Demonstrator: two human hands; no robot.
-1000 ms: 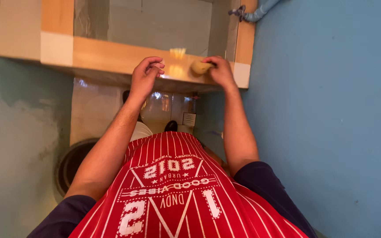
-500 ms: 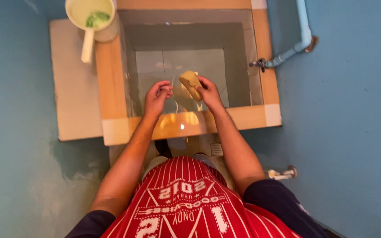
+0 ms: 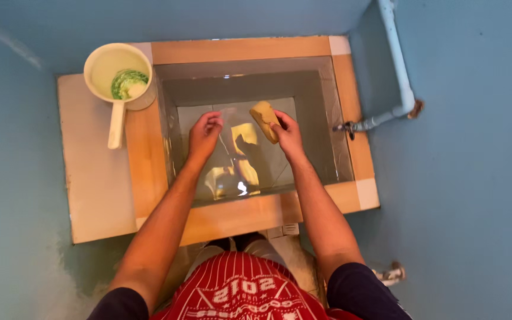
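My right hand [image 3: 288, 133] grips a yellow sponge [image 3: 265, 118] and holds it above the water in a square tiled basin [image 3: 345, 95]. My left hand [image 3: 203, 133] hovers over the water beside it, fingers curled together with nothing in them. The water surface reflects my arms and a bright light.
A pale yellow dipper [image 3: 118, 77] with a long handle and a green scrubber inside rests on the basin's left rim. A light blue pipe [image 3: 395, 65] with a tap [image 3: 346, 126] runs down the blue wall at the right. A second tap [image 3: 389, 275] sits low at the right.
The view has tilted up from the basin's front rim to the whole basin. Both hands have moved forward from the rim to over the water, the sponge still in my right hand.
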